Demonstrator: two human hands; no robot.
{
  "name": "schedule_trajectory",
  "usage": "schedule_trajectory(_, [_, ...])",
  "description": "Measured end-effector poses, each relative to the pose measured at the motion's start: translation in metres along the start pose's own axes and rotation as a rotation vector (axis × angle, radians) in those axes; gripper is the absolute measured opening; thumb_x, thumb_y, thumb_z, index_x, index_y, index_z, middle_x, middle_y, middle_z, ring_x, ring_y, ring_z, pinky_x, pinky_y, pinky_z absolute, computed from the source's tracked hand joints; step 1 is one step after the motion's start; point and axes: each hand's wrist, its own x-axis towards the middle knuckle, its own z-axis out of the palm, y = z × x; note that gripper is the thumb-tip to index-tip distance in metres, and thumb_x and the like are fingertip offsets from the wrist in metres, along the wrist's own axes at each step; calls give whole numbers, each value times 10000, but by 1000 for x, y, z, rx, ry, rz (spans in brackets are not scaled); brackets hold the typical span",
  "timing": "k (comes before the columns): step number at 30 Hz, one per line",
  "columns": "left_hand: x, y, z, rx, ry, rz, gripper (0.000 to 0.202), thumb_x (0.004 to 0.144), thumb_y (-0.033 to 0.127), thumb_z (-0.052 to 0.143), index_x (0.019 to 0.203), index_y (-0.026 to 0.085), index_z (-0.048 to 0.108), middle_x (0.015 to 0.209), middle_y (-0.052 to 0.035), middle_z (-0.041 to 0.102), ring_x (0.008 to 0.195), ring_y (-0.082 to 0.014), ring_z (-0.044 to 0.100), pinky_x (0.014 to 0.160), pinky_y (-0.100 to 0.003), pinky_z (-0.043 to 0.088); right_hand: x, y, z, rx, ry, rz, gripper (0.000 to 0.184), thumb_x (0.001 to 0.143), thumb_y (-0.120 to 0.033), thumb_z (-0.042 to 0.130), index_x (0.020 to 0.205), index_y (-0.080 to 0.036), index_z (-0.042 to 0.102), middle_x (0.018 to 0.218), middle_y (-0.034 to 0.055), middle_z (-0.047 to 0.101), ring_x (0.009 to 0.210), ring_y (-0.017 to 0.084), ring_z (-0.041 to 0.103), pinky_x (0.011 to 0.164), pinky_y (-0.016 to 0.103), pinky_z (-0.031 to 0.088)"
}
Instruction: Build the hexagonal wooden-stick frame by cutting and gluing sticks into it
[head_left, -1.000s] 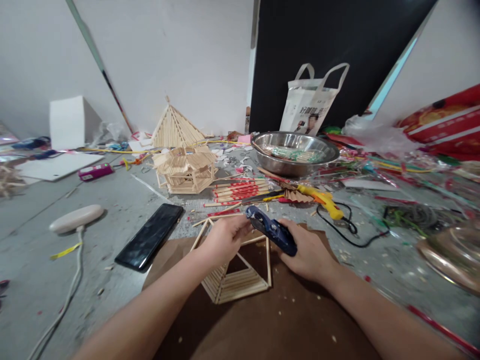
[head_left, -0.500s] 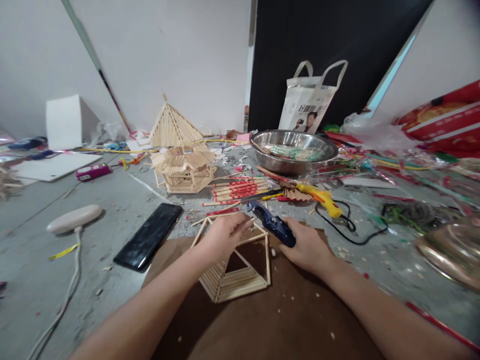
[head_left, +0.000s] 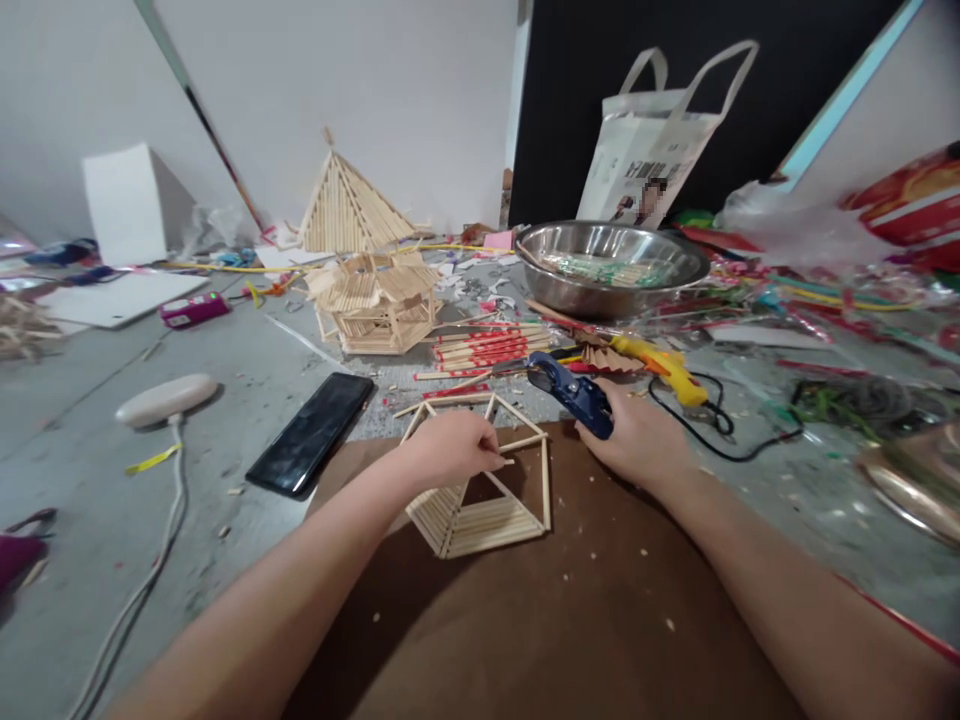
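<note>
My left hand (head_left: 450, 447) is closed in a pinch over the open frame, with the pale end of a short wooden stick (head_left: 509, 462) showing at its fingertips. Below it, a many-sided frame of thin wooden sticks (head_left: 495, 522) lies on a brown sheet (head_left: 570, 620); part of its left side is filled with rows of sticks, and my hand and forearm cover some of it. To the right, my right hand (head_left: 641, 435) grips a blue hand cutter (head_left: 571, 394), its head pointing left and away from me. The cutter is apart from the frame.
Beyond the frame stand a small stick house (head_left: 382, 310) and a pointed stick roof (head_left: 349, 205). Red-marked sticks (head_left: 491, 347), a metal bowl (head_left: 611, 295) and a yellow glue gun (head_left: 667, 372) lie ahead. A black phone (head_left: 311, 435) is at left.
My left hand has turned more knuckles-up, its fingertips lower over the frame. The cutter in my right hand sits farther from the left hand. The whole view has shifted somewhat.
</note>
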Motion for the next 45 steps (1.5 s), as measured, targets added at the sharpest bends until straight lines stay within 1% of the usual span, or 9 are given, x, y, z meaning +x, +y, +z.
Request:
schedule_trajectory(4, [-1, -1, 1, -5, -170, 76, 193, 635, 307, 510, 667, 174, 646, 603, -14, 625, 510, -101, 503, 467, -191, 312, 0, 1, 3, -28, 4, 1, 496, 665, -385, 469, 1112, -178, 413, 870, 90, 606, 750, 256, 569, 599, 331, 418])
schedule_trajectory(9, [-3, 0, 2, 77, -251, 155, 185, 626, 266, 509, 679, 168, 657, 636, -32, 638, 538, -108, 512, 500, -197, 334, 2, 0, 2, -17, -22, -14, 506, 660, -389, 471, 1113, -172, 416, 903, 94, 599, 771, 261, 562, 602, 333, 418])
schedule_trajectory(15, [-2, -3, 3, 55, -262, 141, 191, 628, 274, 510, 685, 168, 658, 623, -32, 633, 540, -111, 513, 513, -202, 348, 2, 0, 2, -16, -57, -39, 523, 668, -398, 463, 1131, -160, 405, 924, 108, 589, 781, 269, 553, 614, 345, 413])
schedule_trajectory(21, [1, -6, 4, -18, -341, 129, 190, 650, 255, 488, 670, 151, 645, 518, -15, 601, 490, -96, 509, 505, -191, 354, 2, 1, 6, -45, -68, -52, 537, 663, -409, 469, 1132, -159, 401, 921, 111, 587, 775, 267, 553, 615, 341, 412])
schedule_trajectory(27, [0, -4, 1, 12, -385, 161, 204, 661, 265, 476, 676, 131, 629, 545, -16, 600, 511, -86, 508, 508, -179, 350, 1, -1, 4, -82, -78, -64, 526, 675, -407, 447, 1135, -157, 397, 897, 106, 596, 743, 262, 558, 600, 335, 409])
schedule_trajectory(31, [0, -2, -2, 23, -403, 186, 191, 650, 234, 479, 722, 130, 621, 591, -17, 613, 541, -83, 513, 521, -173, 351, 2, -1, 3, -73, -82, -74, 521, 679, -404, 440, 1137, -161, 392, 944, 108, 587, 761, 262, 557, 618, 338, 407])
schedule_trajectory(36, [0, -1, -2, 20, -427, 155, 198, 653, 234, 476, 741, 127, 617, 606, -24, 619, 552, -87, 518, 531, -178, 358, 2, -1, 5, -70, -88, -78, 531, 678, -408, 438, 1141, -152, 386, 958, 120, 578, 784, 272, 550, 633, 345, 405])
schedule_trajectory(41, [0, -3, -1, -12, -433, 131, 202, 653, 236, 473, 737, 122, 617, 576, -23, 610, 513, -79, 512, 521, -180, 362, 2, -1, 5, -56, -107, -74, 545, 677, -404, 441, 1154, -148, 376, 956, 128, 575, 793, 275, 544, 647, 354, 398])
schedule_trajectory(45, [-1, -4, -2, -46, -455, 110, 201, 653, 236, 473, 740, 124, 615, 556, -15, 600, 487, -73, 506, 531, -184, 368, 2, -2, 3, -66, -118, -67, 538, 678, -411, 438, 1145, -149, 388, 908, 125, 586, 768, 276, 546, 629, 353, 397])
